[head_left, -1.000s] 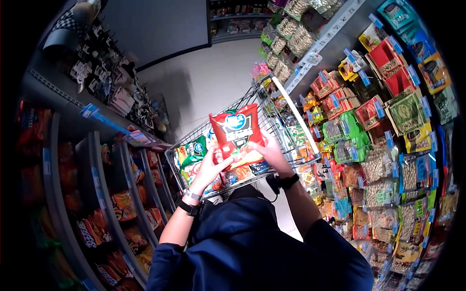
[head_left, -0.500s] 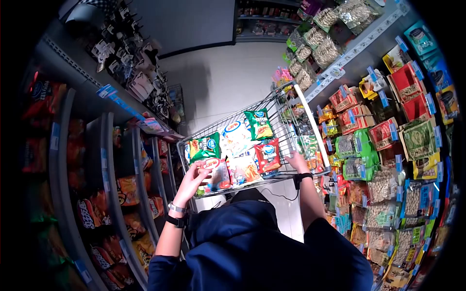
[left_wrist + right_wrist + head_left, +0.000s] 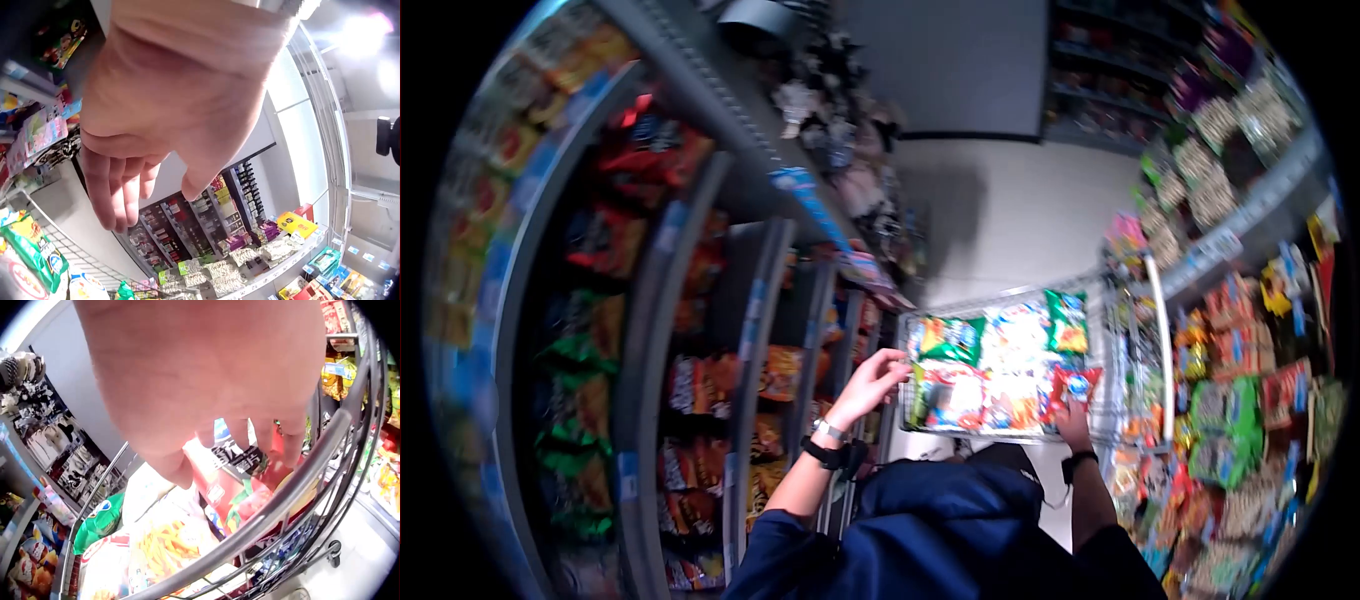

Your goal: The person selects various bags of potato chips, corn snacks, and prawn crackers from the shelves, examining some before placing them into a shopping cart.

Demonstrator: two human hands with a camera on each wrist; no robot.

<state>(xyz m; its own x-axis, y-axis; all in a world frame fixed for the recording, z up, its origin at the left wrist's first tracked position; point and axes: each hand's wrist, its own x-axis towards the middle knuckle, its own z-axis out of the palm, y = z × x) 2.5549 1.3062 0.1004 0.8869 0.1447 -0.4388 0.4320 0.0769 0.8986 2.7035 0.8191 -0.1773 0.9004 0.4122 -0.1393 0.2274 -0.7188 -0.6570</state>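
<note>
My right hand (image 3: 1074,425) reaches over the near rim of a wire shopping cart (image 3: 1022,436), its fingers extended against a red chip bag (image 3: 1078,380) inside. In the right wrist view those fingers overlap the upper part of the red bag, whose printed front shows between them. At the cart's left end, my left hand (image 3: 870,384) hovers by the rim with loosely bent fingers and nothing in them. Two green snack bags (image 3: 952,340) and several pale, overexposed packs (image 3: 1012,345) lie in the cart.
Shelves of snack bags (image 3: 700,385) line the left side close to my left arm. Hanging snack packs (image 3: 1225,415) crowd the right side beyond the cart's white handle bar (image 3: 1158,330). Pale floor (image 3: 1010,210) runs ahead to a grey wall panel (image 3: 945,70).
Both hands held the red bag above the cart; it now lies in the cart. The hands have parted, left toward the shelf side, right onto the bag. The head view has turned left.
</note>
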